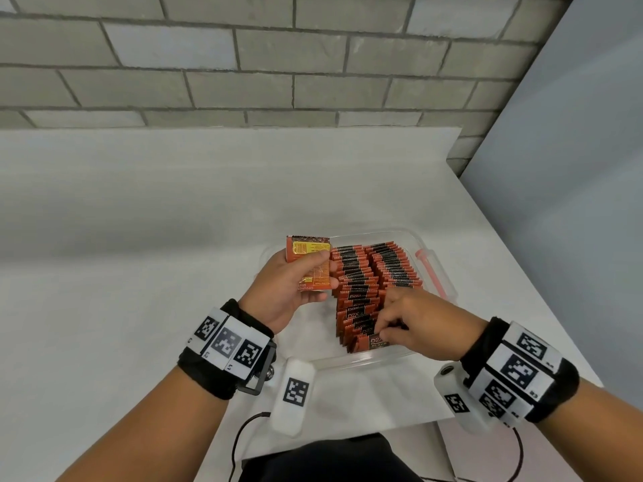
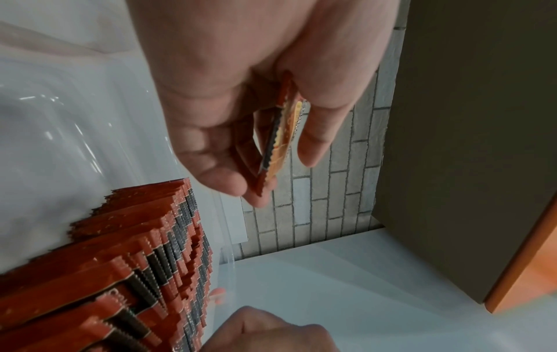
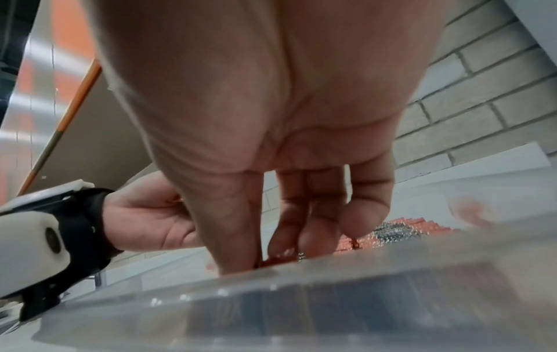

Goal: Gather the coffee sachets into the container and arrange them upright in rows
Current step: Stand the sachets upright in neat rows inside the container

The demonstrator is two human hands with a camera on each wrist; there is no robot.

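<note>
A clear plastic container (image 1: 440, 293) sits on the white table and holds two rows of upright red-and-black coffee sachets (image 1: 358, 273). My left hand (image 1: 295, 283) hovers at the container's left edge and grips a small stack of sachets (image 1: 309, 264), thumb across their orange backs; the left wrist view shows the stack's edge (image 2: 277, 138) between thumb and fingers. My right hand (image 1: 414, 321) reaches down into the near end of the container, its fingertips (image 3: 304, 240) pinching the front sachets (image 1: 374, 342) of the near row. The rows (image 2: 135, 262) fill the lower left of the left wrist view.
A grey brick wall (image 1: 243, 57) runs behind the white table (image 1: 139, 220). A pale panel (image 1: 574, 168) stands at the right, past the table's right edge. The container's pink side latch (image 1: 433, 269) faces right. Cables hang near my body at the bottom.
</note>
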